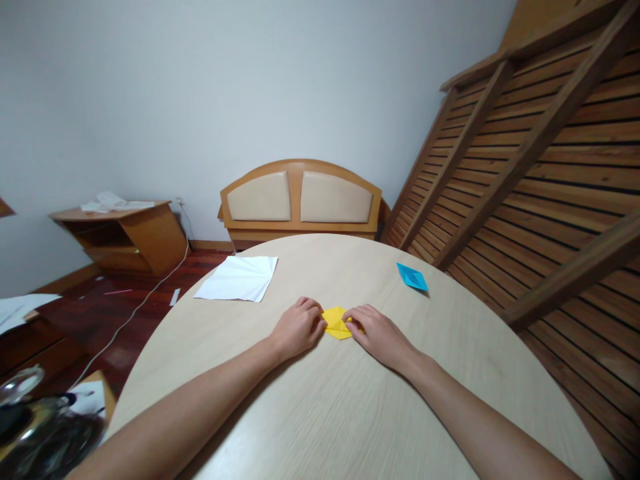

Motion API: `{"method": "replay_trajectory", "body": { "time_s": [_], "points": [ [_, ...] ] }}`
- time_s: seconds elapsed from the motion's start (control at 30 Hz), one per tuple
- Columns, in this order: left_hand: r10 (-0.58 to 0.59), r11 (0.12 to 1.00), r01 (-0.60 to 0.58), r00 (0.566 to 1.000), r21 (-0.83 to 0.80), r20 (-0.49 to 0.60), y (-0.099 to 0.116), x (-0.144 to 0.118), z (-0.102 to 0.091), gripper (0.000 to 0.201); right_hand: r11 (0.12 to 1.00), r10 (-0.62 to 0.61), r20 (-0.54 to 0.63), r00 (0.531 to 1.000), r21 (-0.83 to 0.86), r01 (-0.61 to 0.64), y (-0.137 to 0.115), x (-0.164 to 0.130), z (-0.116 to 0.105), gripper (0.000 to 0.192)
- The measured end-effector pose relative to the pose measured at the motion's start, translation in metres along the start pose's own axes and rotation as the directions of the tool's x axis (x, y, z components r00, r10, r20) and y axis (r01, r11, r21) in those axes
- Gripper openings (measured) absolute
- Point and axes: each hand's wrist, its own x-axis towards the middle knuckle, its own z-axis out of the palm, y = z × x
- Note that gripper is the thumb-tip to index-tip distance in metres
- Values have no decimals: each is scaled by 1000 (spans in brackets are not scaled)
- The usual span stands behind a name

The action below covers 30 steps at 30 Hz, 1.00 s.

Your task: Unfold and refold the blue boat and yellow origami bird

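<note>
A piece of yellow folded paper lies on the round table, between my two hands. My left hand has its curled fingers and thumb on the paper's left edge. On the right edge, my right hand grips the paper with bent fingers and thumb. Both hands rest low at the tabletop and cover the outer ends of the paper. Crease lines show across its visible middle.
A creased white sheet lies at the table's far left. Toward the far right sits a blue folded paper. Beyond the table stands a headboard; wooden slats lean on the right. A cable crosses the floor.
</note>
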Motion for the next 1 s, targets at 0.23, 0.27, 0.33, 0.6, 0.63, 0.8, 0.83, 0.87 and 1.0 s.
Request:
{"method": "replay_trajectory", "body": {
  "time_s": [0.23,0.27,0.33,0.6,0.63,0.8,0.83,0.87,1.0],
  "points": [
    [106,994,-106,994,12,-30,-2,0,-1,14,999,-29,20,999,-37,29,2,0,2,23],
    [164,986,-164,986,7,-9,-2,0,0,20,998,-31,26,999,-46,32,2,0,2,24],
    [276,961,-276,959,-8,61,-2,0,-1,28,997,-32,41,999,-62,35,1,0,1,26],
    [311,945,-325,928,37,204,9,-2,-12,38,982,-106,97,990,-146,119,-10,-3,-8,27],
    [304,947,-319,929,44,211,10,-2,-14,38,978,-116,112,987,-162,133,-11,-3,-10,26],
    [281,950,-303,933,72,224,15,-2,-16,35,967,-167,170,971,-166,195,-8,-6,-23,24],
    [282,949,-305,933,76,224,16,-2,-16,35,965,-178,181,967,-162,208,-7,-7,-26,24],
    [283,949,-307,933,78,222,16,-2,-16,35,963,-187,193,963,-157,218,-6,-8,-29,23],
    [297,945,-317,933,77,202,18,-2,-17,32,966,-188,222,957,-133,221,-5,-9,-35,20]
  ]
}}
